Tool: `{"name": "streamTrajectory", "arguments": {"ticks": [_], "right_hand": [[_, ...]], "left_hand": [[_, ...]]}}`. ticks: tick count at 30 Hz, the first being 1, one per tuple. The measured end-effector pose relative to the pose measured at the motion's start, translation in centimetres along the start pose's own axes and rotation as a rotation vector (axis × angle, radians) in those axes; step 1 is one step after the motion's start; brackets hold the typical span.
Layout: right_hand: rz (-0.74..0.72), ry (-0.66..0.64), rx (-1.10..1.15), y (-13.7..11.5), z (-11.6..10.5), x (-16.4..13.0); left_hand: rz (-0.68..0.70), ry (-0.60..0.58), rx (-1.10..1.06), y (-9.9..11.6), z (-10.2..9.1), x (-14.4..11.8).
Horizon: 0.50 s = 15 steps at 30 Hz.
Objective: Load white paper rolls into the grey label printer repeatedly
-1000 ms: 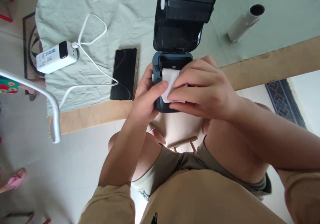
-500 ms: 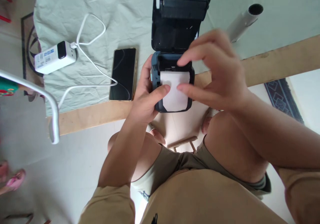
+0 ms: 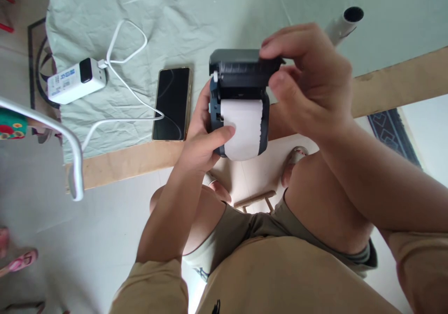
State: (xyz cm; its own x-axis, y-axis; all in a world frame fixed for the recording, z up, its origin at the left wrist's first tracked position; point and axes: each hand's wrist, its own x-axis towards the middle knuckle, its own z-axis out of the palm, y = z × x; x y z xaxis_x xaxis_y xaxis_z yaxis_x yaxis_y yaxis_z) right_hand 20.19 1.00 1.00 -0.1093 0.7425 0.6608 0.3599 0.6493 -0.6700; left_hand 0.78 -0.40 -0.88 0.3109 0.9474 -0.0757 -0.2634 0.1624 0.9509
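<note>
A small dark portable printer (image 3: 265,129) is held above the table's front edge by my left hand (image 3: 206,134). The thumb of that hand presses on the white paper (image 3: 243,132), which hangs over the printer's front and has a ragged right edge. My right hand (image 3: 311,76) pinches the right end of the printer's lid (image 3: 238,57) between thumb and fingers. The lid stands partly raised, tilted over the paper compartment. Most of the compartment's inside is hidden under the lid and the paper.
On the green tablecloth (image 3: 175,20), a phone (image 3: 171,104) lies left of the printer. Further left, a white power bank (image 3: 77,80) has a looped white cable (image 3: 122,85). A white tube (image 3: 341,27) is at the right. Another person's foot in a pink shoe (image 3: 23,260) shows at lower left.
My right hand has moved from the paper to the lid, which has swung down from wide open to partly closed. The paper now reaches further over the printer's front.
</note>
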Motion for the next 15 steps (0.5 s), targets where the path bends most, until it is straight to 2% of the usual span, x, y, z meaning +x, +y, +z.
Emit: {"name": "streamTrajectory", "arguments": {"ticks": [3, 9, 13, 15], "right_hand": [[-0.005, -0.123, -0.057, -0.4, -0.2, -0.2], [0.002, -0.238, -0.115, -0.5, -0.4, -0.3], [0.028, -0.264, -0.009, -0.6, -0.2, -0.4], [0.111, -0.242, 0.092, -0.5, -0.1, -0.5]], "left_hand": [[0.027, 0.032, -0.016, -0.3, 0.0, 0.0], [0.112, -0.003, -0.082, -1.2, -0.5, 0.6], [0.136, -0.054, -0.106, -1.1, -0.5, 0.7], [0.143, -0.067, -0.097, -0.8, -0.4, 0.6]]}}
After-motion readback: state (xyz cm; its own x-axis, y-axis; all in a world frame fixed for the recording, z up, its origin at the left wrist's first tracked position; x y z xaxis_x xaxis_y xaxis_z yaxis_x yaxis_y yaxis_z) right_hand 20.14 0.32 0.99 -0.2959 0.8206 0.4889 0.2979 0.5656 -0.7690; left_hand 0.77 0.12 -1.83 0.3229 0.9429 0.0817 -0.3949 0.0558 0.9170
